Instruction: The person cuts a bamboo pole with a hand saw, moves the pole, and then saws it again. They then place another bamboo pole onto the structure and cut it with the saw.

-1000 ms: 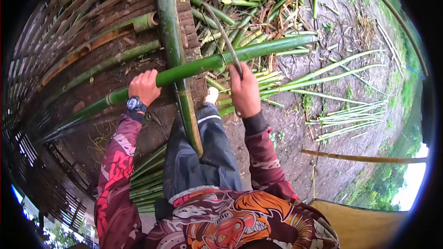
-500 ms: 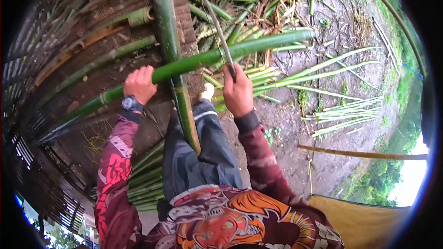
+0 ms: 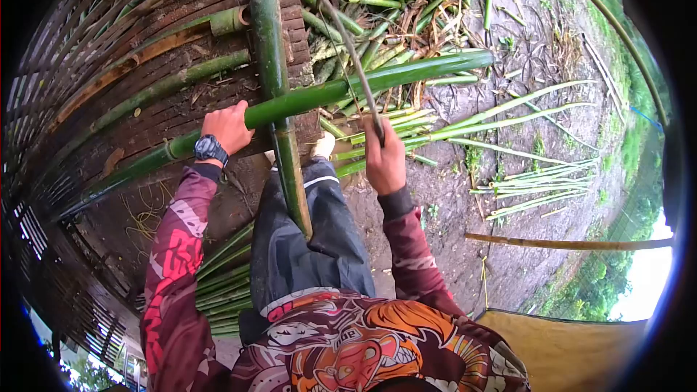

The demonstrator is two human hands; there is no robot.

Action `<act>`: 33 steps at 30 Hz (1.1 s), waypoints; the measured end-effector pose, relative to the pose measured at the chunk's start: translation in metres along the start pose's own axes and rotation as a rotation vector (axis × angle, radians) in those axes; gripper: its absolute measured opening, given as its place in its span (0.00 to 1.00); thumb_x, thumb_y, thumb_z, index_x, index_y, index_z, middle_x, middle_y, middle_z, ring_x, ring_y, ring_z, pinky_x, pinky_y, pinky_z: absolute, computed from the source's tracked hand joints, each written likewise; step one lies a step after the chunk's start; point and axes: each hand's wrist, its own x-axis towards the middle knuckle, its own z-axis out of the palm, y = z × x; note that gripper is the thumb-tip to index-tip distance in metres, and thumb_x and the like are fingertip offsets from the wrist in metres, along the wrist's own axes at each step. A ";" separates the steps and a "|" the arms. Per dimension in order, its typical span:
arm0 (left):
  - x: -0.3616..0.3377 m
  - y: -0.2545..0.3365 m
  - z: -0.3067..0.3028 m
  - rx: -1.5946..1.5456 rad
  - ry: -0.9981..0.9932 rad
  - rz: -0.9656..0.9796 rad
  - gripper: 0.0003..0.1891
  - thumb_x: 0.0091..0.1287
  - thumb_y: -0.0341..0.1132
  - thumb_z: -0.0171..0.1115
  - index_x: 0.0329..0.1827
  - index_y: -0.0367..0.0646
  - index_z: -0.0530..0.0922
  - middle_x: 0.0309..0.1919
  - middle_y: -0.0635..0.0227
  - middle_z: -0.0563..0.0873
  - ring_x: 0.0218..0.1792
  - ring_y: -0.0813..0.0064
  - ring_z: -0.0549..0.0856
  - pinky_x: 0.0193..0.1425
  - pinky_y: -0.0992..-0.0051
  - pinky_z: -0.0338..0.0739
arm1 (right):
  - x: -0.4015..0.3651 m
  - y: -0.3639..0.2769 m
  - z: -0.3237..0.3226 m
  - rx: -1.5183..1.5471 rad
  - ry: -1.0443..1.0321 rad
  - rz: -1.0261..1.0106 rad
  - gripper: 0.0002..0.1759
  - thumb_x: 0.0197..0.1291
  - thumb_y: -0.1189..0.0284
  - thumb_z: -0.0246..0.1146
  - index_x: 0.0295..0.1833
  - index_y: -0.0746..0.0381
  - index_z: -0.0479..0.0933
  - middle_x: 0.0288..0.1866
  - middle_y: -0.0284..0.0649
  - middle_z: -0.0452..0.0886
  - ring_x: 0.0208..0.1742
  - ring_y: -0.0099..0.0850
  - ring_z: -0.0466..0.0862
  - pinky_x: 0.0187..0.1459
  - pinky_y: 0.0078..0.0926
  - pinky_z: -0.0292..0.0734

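Left hand: my left hand [image 3: 226, 127] is curled over the green bamboo pole [image 3: 327, 93], fingers wrapped round it just above the wristwatch [image 3: 209, 149].
Right hand: my right hand [image 3: 385, 160] is a closed fist on the handle of a long thin blade [image 3: 356, 58], which points up and away from me.
Where the pole is: it lies slantwise across the frame, resting against a thicker bamboo post [image 3: 272, 65] at the edge of the slatted platform [image 3: 145, 101]. Its far end hangs out over the littered ground.
Blade and pole: the blade crosses the pole a little way out from the post, between my two hands.
Done so far, as I judge it: pale split strips [image 3: 541, 189] lie in loose bundles on the dirt, well apart from me, and cut lengths [image 3: 385, 0] are heaped beyond the pole.
Left to do, as I judge it: this pole looks whole and round along all I can see (no split shows anywhere on it).
Hard to make out: I cannot tell whether the edge bites into the pole or only lies across it. The handle is buried in my fist.
Cut off: the pole's near end fades into the dark left rim, and my leg hides the post's foot.
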 end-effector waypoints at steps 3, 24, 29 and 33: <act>0.001 0.002 -0.010 0.014 -0.024 0.018 0.20 0.61 0.45 0.71 0.53 0.47 0.81 0.36 0.54 0.92 0.38 0.48 0.92 0.43 0.51 0.86 | -0.066 -0.003 -0.028 -0.074 0.003 0.122 0.09 0.79 0.72 0.58 0.50 0.66 0.79 0.26 0.32 0.72 0.28 0.21 0.69 0.30 0.25 0.66; -0.011 0.002 0.026 0.079 0.427 0.098 0.15 0.56 0.38 0.74 0.40 0.49 0.77 0.32 0.66 0.83 0.36 0.59 0.87 0.41 0.58 0.83 | -0.117 -0.046 -0.072 -0.058 -0.045 0.329 0.07 0.79 0.72 0.59 0.49 0.63 0.81 0.24 0.26 0.69 0.25 0.15 0.68 0.26 0.21 0.61; -0.004 0.002 0.017 0.094 0.461 0.080 0.14 0.55 0.37 0.73 0.40 0.50 0.76 0.31 0.67 0.82 0.36 0.59 0.87 0.41 0.59 0.82 | 0.011 -0.017 0.000 -0.152 -0.001 0.034 0.08 0.77 0.71 0.59 0.51 0.63 0.79 0.31 0.59 0.81 0.31 0.57 0.84 0.30 0.44 0.75; -0.010 0.000 0.025 0.101 0.453 0.109 0.13 0.56 0.36 0.72 0.41 0.50 0.77 0.31 0.68 0.82 0.36 0.60 0.86 0.40 0.59 0.82 | -0.008 -0.041 -0.010 -0.124 -0.035 0.107 0.08 0.77 0.70 0.59 0.48 0.64 0.77 0.30 0.59 0.80 0.32 0.60 0.83 0.30 0.46 0.74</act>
